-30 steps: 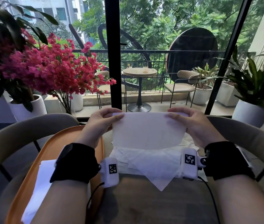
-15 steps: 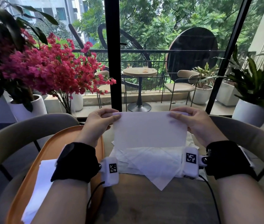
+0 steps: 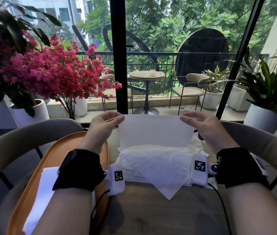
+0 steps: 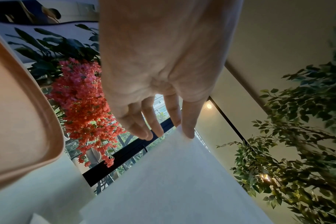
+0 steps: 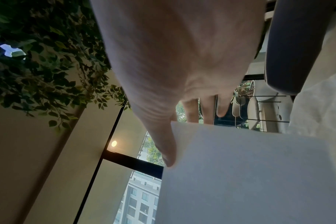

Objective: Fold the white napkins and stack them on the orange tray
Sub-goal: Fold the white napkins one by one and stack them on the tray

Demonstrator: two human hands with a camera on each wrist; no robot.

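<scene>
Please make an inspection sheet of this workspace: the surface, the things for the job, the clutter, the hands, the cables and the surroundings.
Surface: brown table, mostly bare near the person.
Job's things: held napkin raised upright by its two top corners; loose pile of unfolded napkins under it; folded napkins lying on the orange tray, left of the pile.
Clutter: nothing seen.
Hands: left hand pinches the top left corner, right hand pinches the top right corner.
Cables: black cable from the right wrist camera runs over the table; another from the left one.
Surroundings: grey chairs, pink flowers, potted plants, balcony table behind glass.
</scene>
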